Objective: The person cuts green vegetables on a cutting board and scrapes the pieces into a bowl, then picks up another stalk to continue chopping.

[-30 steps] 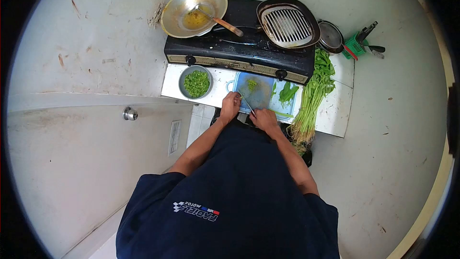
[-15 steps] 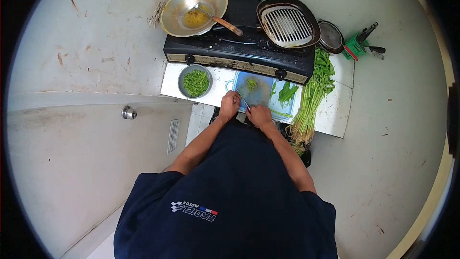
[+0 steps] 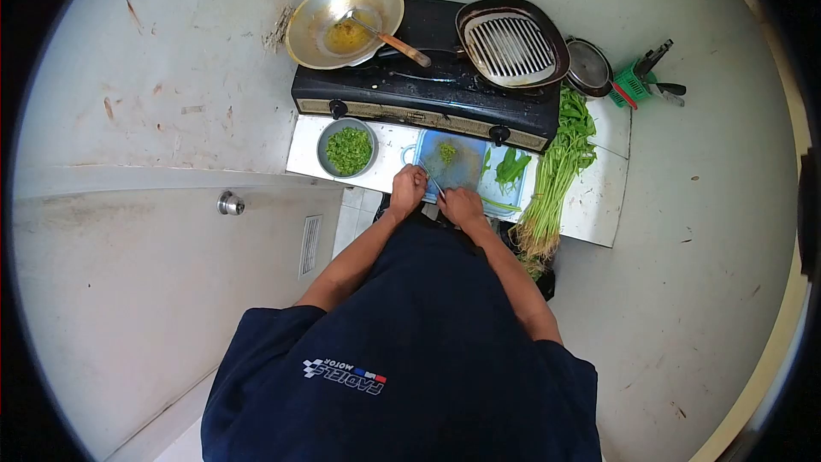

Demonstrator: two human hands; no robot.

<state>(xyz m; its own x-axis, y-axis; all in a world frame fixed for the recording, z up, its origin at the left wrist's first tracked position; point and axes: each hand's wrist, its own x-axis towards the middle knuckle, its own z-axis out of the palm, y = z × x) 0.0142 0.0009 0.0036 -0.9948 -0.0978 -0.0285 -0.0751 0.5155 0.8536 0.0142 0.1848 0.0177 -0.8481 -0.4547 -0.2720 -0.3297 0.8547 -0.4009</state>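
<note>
Knife [image 3: 432, 178], likely light and stiff, is clenched by its handle in our right hand [image 3: 462, 205]; whether our left hand [image 3: 409, 188] grips anything, we cannot tell.

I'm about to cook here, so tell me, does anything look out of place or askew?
Two things. The wok overhangs the left edge of the stove instead of sitting centred. The bundle of greens lies with its root ends hanging off the front edge of the counter.

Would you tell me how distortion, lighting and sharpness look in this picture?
Head view: heavy fisheye curves the walls, with a black border; head view: soft, even light, mild glare inside the wok; head view: the left hand and right hand at the cutting board are too small to read their grip.
</note>
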